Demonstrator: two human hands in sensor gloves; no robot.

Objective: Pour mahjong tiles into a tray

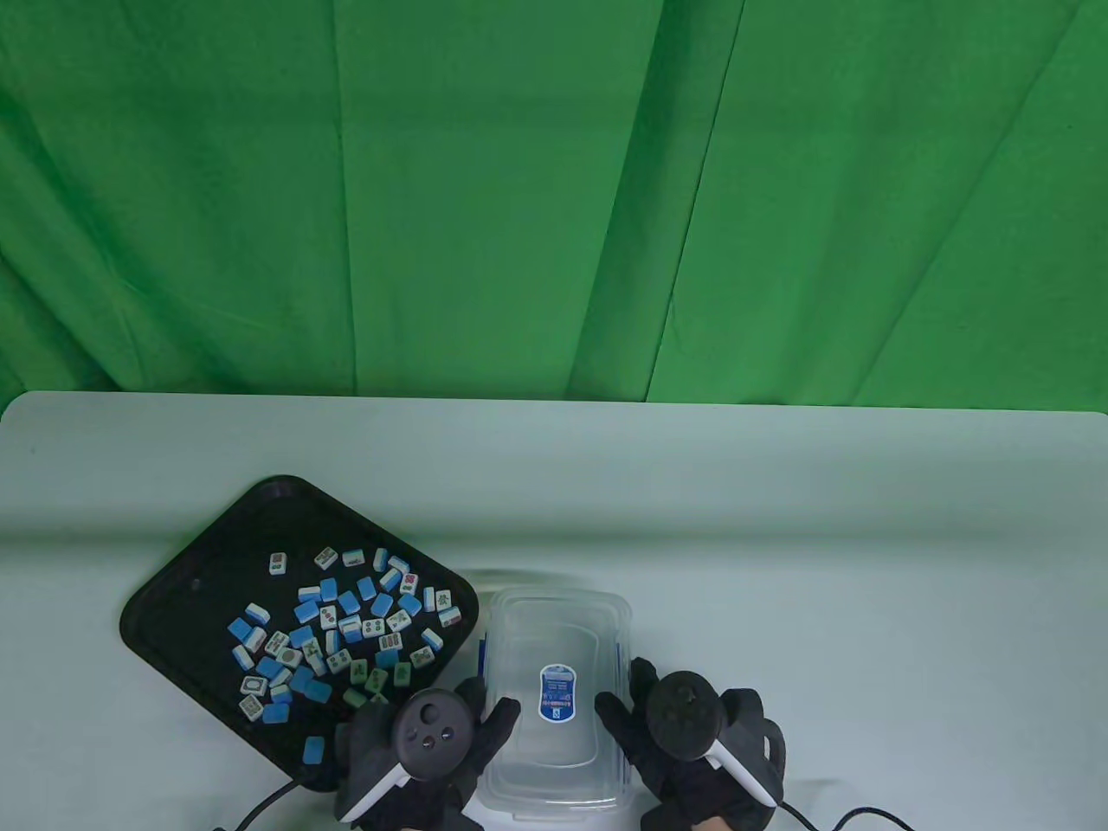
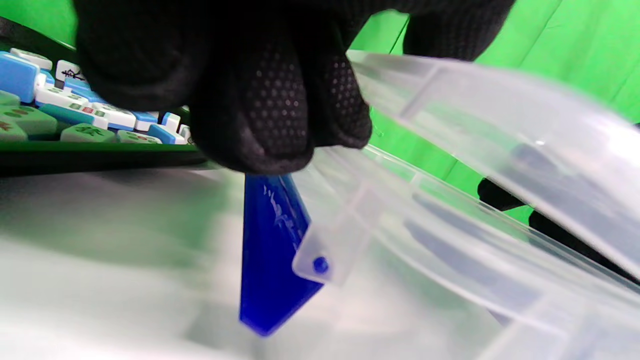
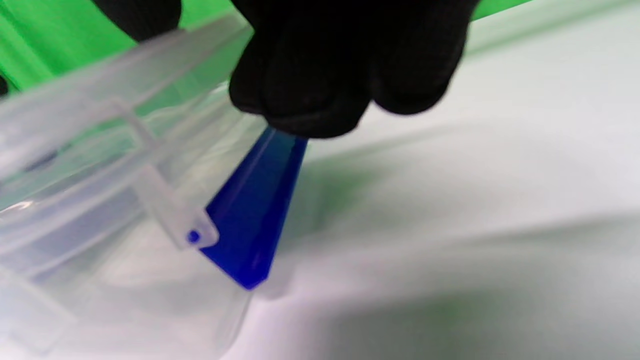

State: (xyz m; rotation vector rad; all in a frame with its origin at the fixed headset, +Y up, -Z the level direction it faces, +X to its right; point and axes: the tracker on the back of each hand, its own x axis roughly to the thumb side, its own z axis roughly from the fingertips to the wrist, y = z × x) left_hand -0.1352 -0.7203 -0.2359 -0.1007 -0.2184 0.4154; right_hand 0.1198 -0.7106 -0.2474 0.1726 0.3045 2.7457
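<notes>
A clear plastic box (image 1: 554, 640) with a blue label and blue side clips sits at the table's front edge, with no tiles visible in it. My left hand (image 1: 450, 736) grips its left side and my right hand (image 1: 666, 736) grips its right side. In the left wrist view my fingers (image 2: 280, 120) hold the box rim (image 2: 450, 150) above a blue clip (image 2: 272, 250). In the right wrist view my fingers (image 3: 325, 85) hold the rim above the other blue clip (image 3: 255, 215). A black tray (image 1: 199, 597) to the left holds several blue-and-white mahjong tiles (image 1: 346, 615).
The white table (image 1: 779, 537) stretches to the right and back. A green curtain (image 1: 554, 190) hangs behind. Black cables (image 1: 268, 801) trail off the front edge by each hand. The tray's right corner lies close to the box.
</notes>
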